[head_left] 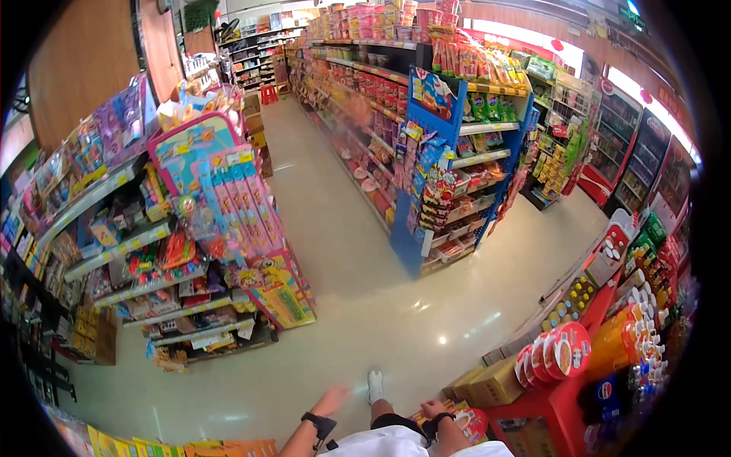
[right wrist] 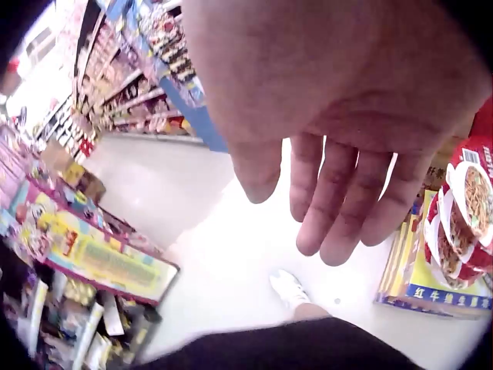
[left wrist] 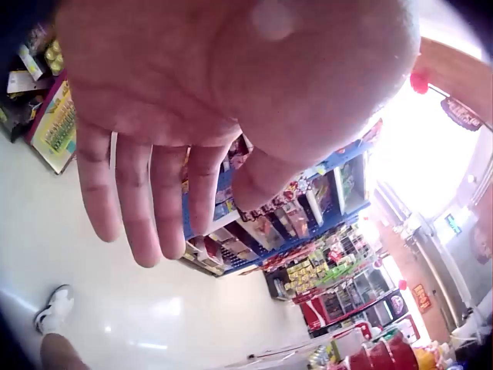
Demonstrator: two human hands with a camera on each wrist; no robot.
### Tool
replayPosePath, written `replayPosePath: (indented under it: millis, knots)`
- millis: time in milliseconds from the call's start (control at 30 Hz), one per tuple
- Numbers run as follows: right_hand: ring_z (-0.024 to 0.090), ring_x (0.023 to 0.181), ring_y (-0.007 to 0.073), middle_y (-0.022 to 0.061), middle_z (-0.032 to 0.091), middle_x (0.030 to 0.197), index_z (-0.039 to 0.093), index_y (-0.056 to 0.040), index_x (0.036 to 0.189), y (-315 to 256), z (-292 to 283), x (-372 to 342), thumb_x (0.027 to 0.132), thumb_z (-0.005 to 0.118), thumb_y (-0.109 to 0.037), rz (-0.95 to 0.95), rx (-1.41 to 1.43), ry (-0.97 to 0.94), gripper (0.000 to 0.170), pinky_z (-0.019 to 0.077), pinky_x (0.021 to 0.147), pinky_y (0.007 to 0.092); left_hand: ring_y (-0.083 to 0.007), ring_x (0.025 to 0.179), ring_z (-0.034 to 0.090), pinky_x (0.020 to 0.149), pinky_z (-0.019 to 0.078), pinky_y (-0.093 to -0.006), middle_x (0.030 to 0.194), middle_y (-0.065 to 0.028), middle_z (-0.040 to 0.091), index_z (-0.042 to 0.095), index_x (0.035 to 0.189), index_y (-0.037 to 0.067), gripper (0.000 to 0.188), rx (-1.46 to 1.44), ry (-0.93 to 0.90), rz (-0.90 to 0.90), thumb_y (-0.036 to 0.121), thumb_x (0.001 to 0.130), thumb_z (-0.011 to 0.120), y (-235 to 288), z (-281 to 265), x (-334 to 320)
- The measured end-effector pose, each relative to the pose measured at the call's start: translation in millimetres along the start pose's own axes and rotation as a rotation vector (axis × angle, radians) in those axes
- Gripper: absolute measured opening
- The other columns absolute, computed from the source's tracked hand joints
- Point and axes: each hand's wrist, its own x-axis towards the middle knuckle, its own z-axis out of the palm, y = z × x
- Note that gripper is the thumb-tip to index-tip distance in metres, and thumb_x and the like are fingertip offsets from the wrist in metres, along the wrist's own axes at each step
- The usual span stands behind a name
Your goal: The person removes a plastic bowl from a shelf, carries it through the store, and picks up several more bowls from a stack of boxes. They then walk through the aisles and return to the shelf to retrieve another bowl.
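My left hand [head_left: 330, 401] hangs in front of my body with nothing in it; in the left wrist view its fingers [left wrist: 166, 193] extend loosely over the pale floor. Low beside my right hip, my right hand [head_left: 435, 409] is empty too. Its fingers [right wrist: 331, 216] are slightly bent with small gaps between them in the right wrist view. Nearest to that hand are round red-and-white instant noodle bowls [right wrist: 454, 223] and yellow-and-blue cartons [right wrist: 431, 281]. One white shoe [head_left: 375, 387] shows on the floor between my hands.
To the left stands a shelf of toys and stationery [head_left: 175, 251]. A blue end shelf of snacks [head_left: 472, 152] heads the middle row, with an aisle [head_left: 304, 167] along its left. Drink fridges [head_left: 640, 160] line the far right. A red stand [head_left: 544, 407] with bottles is close on my right.
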Motion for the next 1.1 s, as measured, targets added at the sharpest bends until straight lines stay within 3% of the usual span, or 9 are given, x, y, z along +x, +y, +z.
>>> replayPosePath:
  millis: [67, 100, 133, 200, 333, 500, 667, 867, 1100]
  knots:
    - [0.073, 0.070, 0.0215, 0.0170, 0.076, 0.096, 0.072, 0.0008, 0.112, 39, 8, 69, 0.092, 0.068, -0.040, -0.084, -0.404, -0.037, 0.045, 0.0593, 0.064, 0.0358, -0.0160, 0.093, 0.065, 0.085, 0.0529, -0.0337, 0.100, -0.0067, 0.071, 0.065, 0.123, 0.003, 0.035, 0.190, -0.125, -0.089, 0.031, 0.105, 0.054, -10, -10, 22]
    - [0.074, 0.088, 0.0238, 0.0152, 0.076, 0.101, 0.069, 0.0021, 0.113, 61, 13, 114, 0.098, 0.064, -0.036, 0.050, -0.266, -0.148, 0.041, 0.0592, 0.079, 0.0404, -0.0351, 0.108, 0.067, 0.094, 0.0516, -0.0445, 0.117, -0.0206, 0.071, 0.069, 0.119, 0.004, 0.044, 0.276, -0.131, -0.229, 0.042, 0.099, 0.056, -15, -16, 27]
    - [0.074, 0.090, 0.0272, 0.0181, 0.076, 0.106, 0.063, 0.0040, 0.117, 42, -4, 133, 0.099, 0.064, -0.032, 0.286, -0.083, -0.413, 0.040, 0.0589, 0.077, 0.0401, -0.0330, 0.106, 0.068, 0.091, 0.0524, -0.0430, 0.115, -0.0198, 0.072, 0.070, 0.119, 0.006, 0.048, 0.318, -0.302, -0.356, 0.047, 0.096, 0.058, 2, -34, 32]
    - [0.075, 0.084, 0.0277, 0.0174, 0.076, 0.104, 0.059, 0.0050, 0.120, 10, -16, 162, 0.099, 0.064, -0.029, 0.368, 0.269, -0.360, 0.041, 0.0572, 0.072, 0.0359, -0.0251, 0.097, 0.069, 0.089, 0.0528, -0.0394, 0.111, -0.0131, 0.074, 0.068, 0.124, 0.006, 0.052, 0.302, -0.490, -0.364, 0.049, 0.095, 0.061, -34, -54, 56]
    - [0.072, 0.068, 0.0251, 0.0157, 0.076, 0.089, 0.068, 0.0042, 0.105, -150, -61, 170, 0.095, 0.067, -0.024, 0.103, 0.153, 0.034, 0.029, 0.0569, 0.056, 0.0372, -0.0249, 0.099, 0.069, 0.093, 0.0525, -0.0399, 0.115, -0.0121, 0.074, 0.068, 0.123, 0.001, 0.052, -0.021, -0.237, -0.382, 0.046, 0.100, 0.057, -37, -118, 113]
    - [0.074, 0.075, 0.0228, 0.0140, 0.076, 0.095, 0.064, 0.0020, 0.116, -255, -86, 238, 0.099, 0.062, -0.025, 0.052, 0.127, 0.031, 0.032, 0.0562, 0.058, 0.0343, -0.0365, 0.109, 0.068, 0.094, 0.0525, -0.0433, 0.119, -0.0178, 0.071, 0.068, 0.122, 0.007, 0.043, 0.286, 0.259, -0.424, 0.041, 0.099, 0.056, 50, -191, 189]
    - [0.075, 0.079, 0.0244, 0.0140, 0.077, 0.099, 0.066, 0.0020, 0.114, -323, -54, 302, 0.099, 0.064, -0.034, 0.058, -0.008, -0.138, 0.039, 0.0584, 0.064, 0.0367, -0.0168, 0.093, 0.067, 0.086, 0.0539, -0.0323, 0.103, -0.0092, 0.072, 0.064, 0.122, 0.000, 0.035, -0.087, 0.256, -0.326, 0.028, 0.102, 0.061, 6, -181, 285]
    - [0.073, 0.101, 0.0284, 0.0146, 0.074, 0.117, 0.058, -0.0008, 0.130, -399, -33, 378, 0.100, 0.064, -0.036, 0.295, -0.064, -0.347, 0.046, 0.0586, 0.083, 0.0420, -0.0257, 0.108, 0.068, 0.094, 0.0513, -0.0359, 0.112, -0.0134, 0.074, 0.072, 0.116, 0.007, 0.042, 0.002, -0.224, -0.260, 0.043, 0.096, 0.062, 50, -226, 370]
    - [0.073, 0.098, 0.0258, 0.0151, 0.073, 0.116, 0.063, -0.0019, 0.124, -563, -44, 447, 0.099, 0.065, -0.035, 0.136, 0.018, -0.127, 0.041, 0.0575, 0.079, 0.0368, -0.0305, 0.103, 0.071, 0.089, 0.0545, -0.0402, 0.109, -0.0149, 0.074, 0.069, 0.116, 0.005, 0.046, 0.107, 0.104, -0.258, 0.047, 0.096, 0.062, 58, -349, 543]
